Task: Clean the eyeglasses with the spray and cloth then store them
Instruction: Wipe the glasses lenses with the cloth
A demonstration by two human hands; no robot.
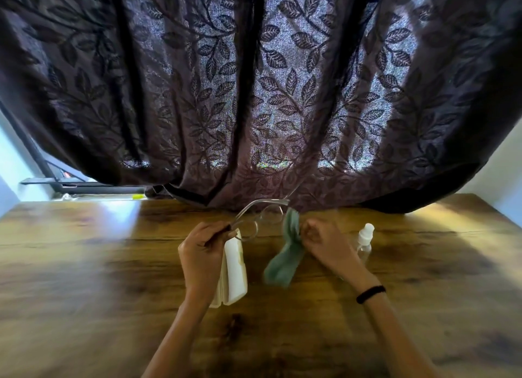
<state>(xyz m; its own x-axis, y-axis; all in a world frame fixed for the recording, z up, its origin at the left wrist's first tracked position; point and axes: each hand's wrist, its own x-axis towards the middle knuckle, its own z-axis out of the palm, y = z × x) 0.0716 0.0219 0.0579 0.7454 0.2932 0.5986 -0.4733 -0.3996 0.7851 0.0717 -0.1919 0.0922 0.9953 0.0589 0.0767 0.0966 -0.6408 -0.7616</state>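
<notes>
**Wiping step in hand; storage pending**

The left hand pinches the clear-framed eyeglasses by one temple, holding them above the wooden table. Beneath it lies the white case, seemingly open. The right hand, fingers closed, grips the green cloth beside the nearer lens. The spray bottle stands just right. Judged next: press cloth to lens and rub. No legible writing observed.

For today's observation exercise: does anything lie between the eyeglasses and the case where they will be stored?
Nothing visible does. The left hand holds the eyeglasses just above the far end of the white case, which lies on the table. The green cloth hangs from the right hand, off to the side.
</notes>
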